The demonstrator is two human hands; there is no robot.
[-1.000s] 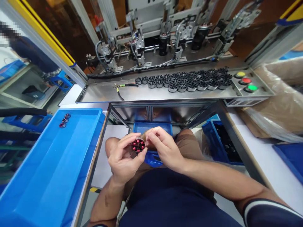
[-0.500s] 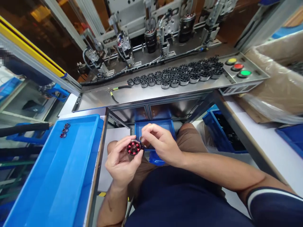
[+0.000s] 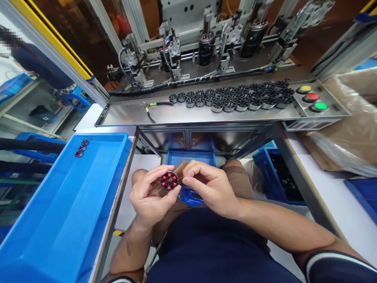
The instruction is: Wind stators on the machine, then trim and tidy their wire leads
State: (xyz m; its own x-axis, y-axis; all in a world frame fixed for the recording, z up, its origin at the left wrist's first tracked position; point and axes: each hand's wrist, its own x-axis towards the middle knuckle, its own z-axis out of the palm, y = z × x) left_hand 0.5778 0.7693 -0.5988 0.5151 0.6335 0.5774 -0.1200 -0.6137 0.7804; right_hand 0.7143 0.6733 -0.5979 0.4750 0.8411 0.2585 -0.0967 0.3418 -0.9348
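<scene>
A round black part with red windings [image 3: 169, 180] is held in my left hand [image 3: 153, 194], its fingers and thumb gripping the rim. Its face with the red segments is turned up towards me. Just right of it, my right hand [image 3: 210, 186] has thumb and forefinger pinched on a thin wire [image 3: 180, 179] that runs from the part's edge. Another fine wire end sticks out at the part's lower left. Both hands are above my lap, in front of a blue tray [image 3: 191, 158].
Several black rings [image 3: 229, 105] line the metal ledge [image 3: 126, 114], beside yellow-and-black cutters [image 3: 147, 112]. A large blue tray [image 3: 59, 212] at left holds several red-wound parts [image 3: 81, 148]. Yellow, red and green buttons [image 3: 311, 97] sit at right, near a plastic-lined box [image 3: 350, 114].
My right hand has shifted slightly right and down, and a thin wire now shows between it and the round part. The camera view has shifted, moving the ledge rightwards.
</scene>
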